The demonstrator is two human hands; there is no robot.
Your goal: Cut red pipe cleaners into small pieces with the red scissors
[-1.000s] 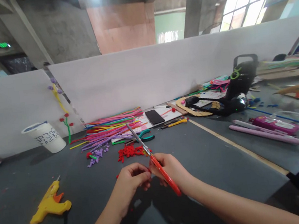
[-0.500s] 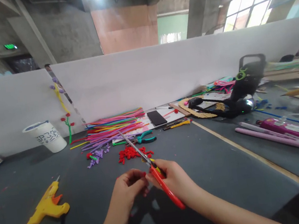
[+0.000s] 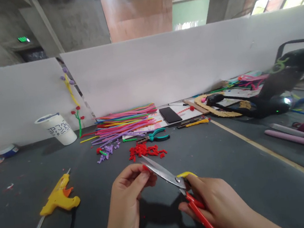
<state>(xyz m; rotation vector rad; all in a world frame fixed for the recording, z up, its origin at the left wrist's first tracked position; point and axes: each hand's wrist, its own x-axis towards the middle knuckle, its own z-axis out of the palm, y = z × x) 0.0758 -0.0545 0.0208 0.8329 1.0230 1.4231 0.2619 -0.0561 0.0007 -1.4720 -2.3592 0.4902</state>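
Between the thumb and fingertips of my left hand (image 3: pixel 125 196) a small red fuzzy piece (image 3: pixel 145 167) is pinched, mostly covered by the fingers. My right hand (image 3: pixel 219 196) grips scissors (image 3: pixel 164 174) with red handles. Their blades are slightly parted and point up and left, with the tips beside the red piece. Whether a blade touches it I cannot tell. Just beyond the blade tips lies a heap of short red pipe cleaner pieces (image 3: pixel 145 151). Some purple pieces (image 3: pixel 109 150) are scattered to its left.
Bundled pipe cleaners (image 3: pixel 125 122) lie behind, near teal-handled pliers (image 3: pixel 157 135) and a phone (image 3: pixel 170 114). A yellow glue gun (image 3: pixel 59 197) with its cord rests at left, before a white cup (image 3: pixel 59 130). A black device (image 3: pixel 274 86) and a pink stick (image 3: pixel 298 139) are at right.
My right hand has drawn the scissors right and down, away from my left hand, and the blades now slant toward it. The left hand still pinches the red piece. The view has shifted.
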